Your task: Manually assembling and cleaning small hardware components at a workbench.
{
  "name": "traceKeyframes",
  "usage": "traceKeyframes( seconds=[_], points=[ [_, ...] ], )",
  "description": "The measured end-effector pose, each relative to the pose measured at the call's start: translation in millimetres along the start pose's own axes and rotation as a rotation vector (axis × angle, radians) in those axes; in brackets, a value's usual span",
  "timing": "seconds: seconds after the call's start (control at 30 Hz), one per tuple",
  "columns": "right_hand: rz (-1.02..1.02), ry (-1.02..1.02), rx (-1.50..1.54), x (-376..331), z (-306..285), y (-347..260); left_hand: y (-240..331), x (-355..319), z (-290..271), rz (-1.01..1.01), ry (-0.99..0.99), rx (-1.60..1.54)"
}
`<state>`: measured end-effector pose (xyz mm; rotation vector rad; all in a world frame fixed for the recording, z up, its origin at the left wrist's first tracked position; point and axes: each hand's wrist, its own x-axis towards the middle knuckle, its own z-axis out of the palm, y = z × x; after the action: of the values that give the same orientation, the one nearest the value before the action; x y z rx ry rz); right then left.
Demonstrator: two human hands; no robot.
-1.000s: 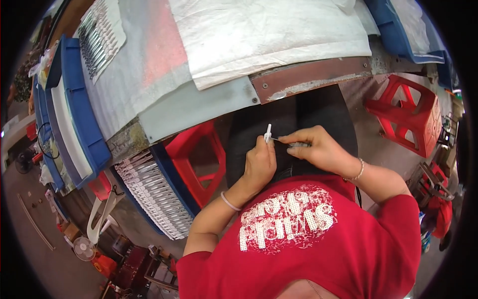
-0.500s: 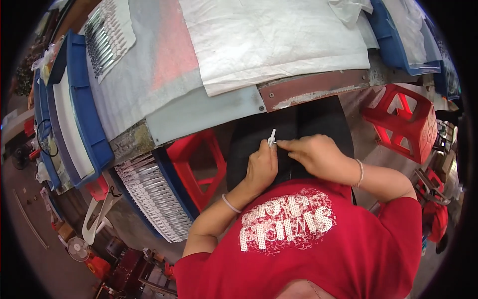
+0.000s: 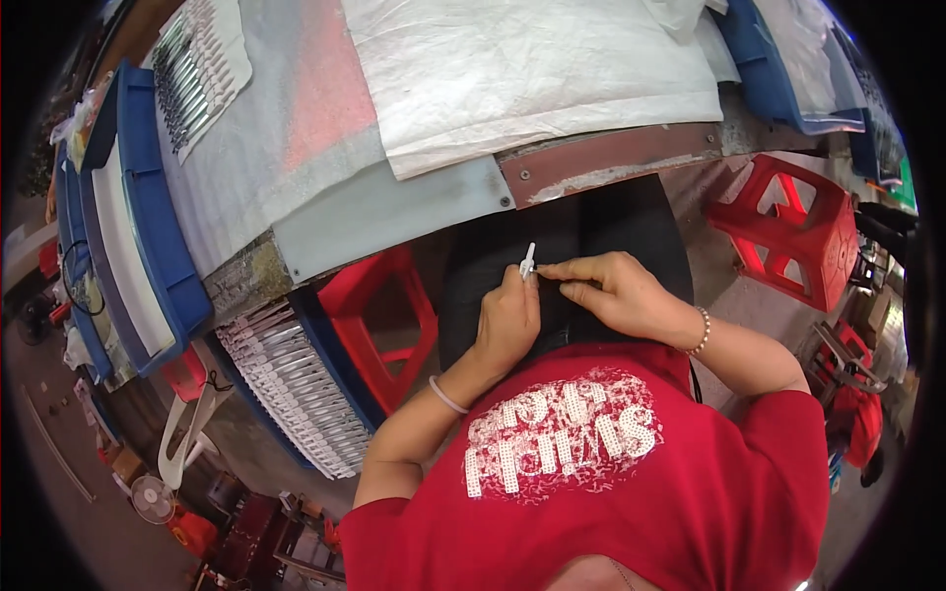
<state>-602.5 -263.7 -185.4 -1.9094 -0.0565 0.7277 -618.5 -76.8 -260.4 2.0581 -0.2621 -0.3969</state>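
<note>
Over my lap, my left hand is closed, pinching a small white plastic piece between thumb and fingers. The piece's narrow tip points up, away from me. From the right, my right hand reaches across with its index finger stretched to the side of the piece, the fingertip touching it or very close. Its thumb sits a little lower and the other fingers are curled in. Whatever lies at that fingertip is too small to make out. Both hands are just off the table's near edge.
White cloth covers the table. A sheet with rows of slim silvery pieces lies at far left, near a blue tray. Below the edge is a bin of white, silvery pieces. Red stools stand underneath and at right.
My right index finger has straightened against the white piece, and a gap now shows between it and the thumb. The left hand keeps its hold. The whole view has shifted slightly.
</note>
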Motion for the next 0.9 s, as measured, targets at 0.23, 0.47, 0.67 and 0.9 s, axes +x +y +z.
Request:
traceKeyframes(
  seconds=[0.23,0.47,0.67,0.9],
  points=[
    [-0.338,0.162,-0.462,-30,-4,-12,8,-10,-14,-0.322,-0.125,-0.465],
    [-0.435,0.229,-0.537,-28,5,-5,15,-11,-16,-0.372,-0.120,-0.594],
    [-0.325,0.215,-0.353,-29,7,-3,13,-11,-11,-0.376,-0.110,-0.579],
    [-0.280,0.234,-0.676,-21,16,-15,10,-6,-2,-0.060,0.016,-0.118]
  ],
)
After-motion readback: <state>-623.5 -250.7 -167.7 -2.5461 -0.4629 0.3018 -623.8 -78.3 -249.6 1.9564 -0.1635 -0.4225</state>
